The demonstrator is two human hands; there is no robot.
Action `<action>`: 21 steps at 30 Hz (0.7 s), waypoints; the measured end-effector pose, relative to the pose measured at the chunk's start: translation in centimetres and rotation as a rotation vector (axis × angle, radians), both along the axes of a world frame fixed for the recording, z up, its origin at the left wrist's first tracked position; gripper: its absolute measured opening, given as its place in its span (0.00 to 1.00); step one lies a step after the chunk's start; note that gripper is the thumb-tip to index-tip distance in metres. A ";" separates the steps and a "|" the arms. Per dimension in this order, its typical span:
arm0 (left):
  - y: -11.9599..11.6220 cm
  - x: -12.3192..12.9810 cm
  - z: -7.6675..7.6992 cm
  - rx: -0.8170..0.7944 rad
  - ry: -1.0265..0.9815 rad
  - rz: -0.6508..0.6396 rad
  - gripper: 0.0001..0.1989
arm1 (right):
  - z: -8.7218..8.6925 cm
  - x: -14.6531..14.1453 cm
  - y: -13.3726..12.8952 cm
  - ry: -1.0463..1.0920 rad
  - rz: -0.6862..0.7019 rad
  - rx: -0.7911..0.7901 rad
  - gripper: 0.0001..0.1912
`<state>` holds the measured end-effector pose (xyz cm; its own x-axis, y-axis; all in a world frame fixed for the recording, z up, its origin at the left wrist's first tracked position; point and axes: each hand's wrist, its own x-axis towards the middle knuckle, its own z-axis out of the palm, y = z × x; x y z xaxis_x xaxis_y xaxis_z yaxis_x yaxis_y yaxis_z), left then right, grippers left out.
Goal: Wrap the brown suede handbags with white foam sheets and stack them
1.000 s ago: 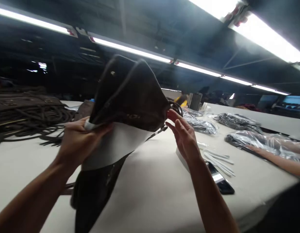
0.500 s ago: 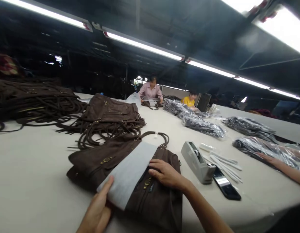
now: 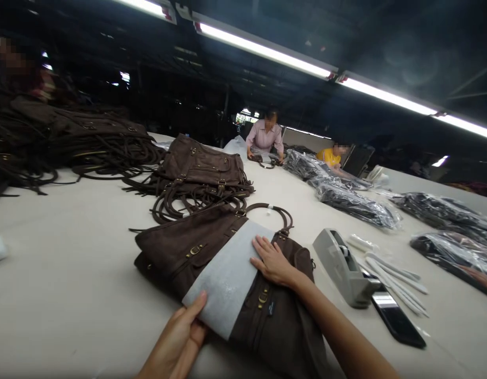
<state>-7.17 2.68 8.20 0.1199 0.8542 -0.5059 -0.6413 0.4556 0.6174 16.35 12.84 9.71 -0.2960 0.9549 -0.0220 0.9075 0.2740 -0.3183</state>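
Note:
A dark brown handbag [image 3: 164, 250] lies on the white table, its looped handles pointing away from me. Across its middle runs a pale grey sheet [image 3: 223, 279]. My left hand [image 3: 184, 326] grips the near edge of the bag and sheet, thumb on top and fingers underneath. My right hand [image 3: 273, 260] rests on the sheet's right side with its fingers spread and slightly bent. Brass buckles show on both sides of the sheet.
A tape dispenser [image 3: 344, 271], white strips [image 3: 397, 284] and a phone [image 3: 401, 321] lie right. Brown bags [image 3: 204, 163] are stacked behind and left. Plastic-wrapped bags [image 3: 354, 202] lie farther right. People work at the far side [image 3: 265, 136].
My right hand has moved from the sheet's right edge onto the sheet, its fingers more spread. The other person's arm at the right has drawn mostly out of view. The view has shifted.

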 end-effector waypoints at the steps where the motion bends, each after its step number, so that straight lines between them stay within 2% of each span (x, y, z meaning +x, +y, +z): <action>1: -0.2 -0.3 -0.3 0.000 0.000 -0.038 0.16 | -0.2 0.2 0.0 0.004 0.025 -0.028 0.32; 3: -0.6 -1.5 -0.6 0.021 0.091 -0.160 0.14 | -0.1 1.0 -0.6 0.069 0.055 -0.035 0.32; 4: -0.8 -2.4 -0.6 0.053 0.206 -0.244 0.14 | 0.2 1.5 -1.2 0.130 0.062 -0.031 0.31; 6: -0.9 -4.4 -0.2 0.203 0.585 -0.367 0.17 | 1.2 2.7 -2.9 0.278 0.015 -0.005 0.26; 7: -0.7 -5.4 0.2 0.312 0.818 -0.342 0.18 | 1.7 3.2 -3.9 0.345 -0.054 0.019 0.24; 8: -0.3 -6.3 0.8 0.435 1.046 -0.239 0.16 | 2.1 3.8 -5.0 0.397 -0.142 0.045 0.22; 9: 0.4 -7.2 1.6 0.562 1.245 -0.075 0.14 | 2.3 4.3 -6.1 0.433 -0.231 0.066 0.22; 10: 1.4 -8.0 2.3 0.671 1.405 0.141 0.11 | 2.4 4.8 -7.2 0.456 -0.304 0.081 0.22; 11: 2.6 -8.6 3.1 0.754 1.517 0.327 0.12 | 2.2 5.2 -8.4 0.473 -0.358 0.099 0.22; 12: 4.1 -9.1 3.8 0.813 1.600 0.445 0.15 | 1.8 5.5 -9.5 0.484 -0.389 0.112 0.23; 13: 5.6 -9.5 4.4 0.831 1.664 0.528 0.18 | 1.2 5.7 -10.6 0.488 -0.406 0.123 0.24; 14: 7.2 -9.8 4.8 0.812 1.706 0.551 0.22 | 0.4 5.8 -11.6 0.489 -0.424 0.140 0.26; 16: 9.6 -10.2 5.0 0.685 1.711 0.459 0.25 | -1.6 5.6 -13.4 0.492 -0.498 0.206 0.31; 18: 10.7 -10.4 4.4 0.550 1.669 0.303 0.22 | -3.6 5.2 -14.8 0.513 -0.622 0.282 0.35; 19: 10.7 -10.6 3.7 0.492 1.659 0.264 0.19 | -4.5 5.1 -15.3 0.536 -0.692 0.312 0.38; 21: 10.3 -11.1 2.0 0.455 1.670 0.299 0.14 | -5.8 4.9 -16.0 0.590 -0.823 0.307 0.44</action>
<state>-18.32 12.98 10.21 -0.4055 0.8438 0.3516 0.7331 0.0705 0.6764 21.29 -3.20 3.87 0.5600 0.8063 0.1905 0.5741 -0.2119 -0.7908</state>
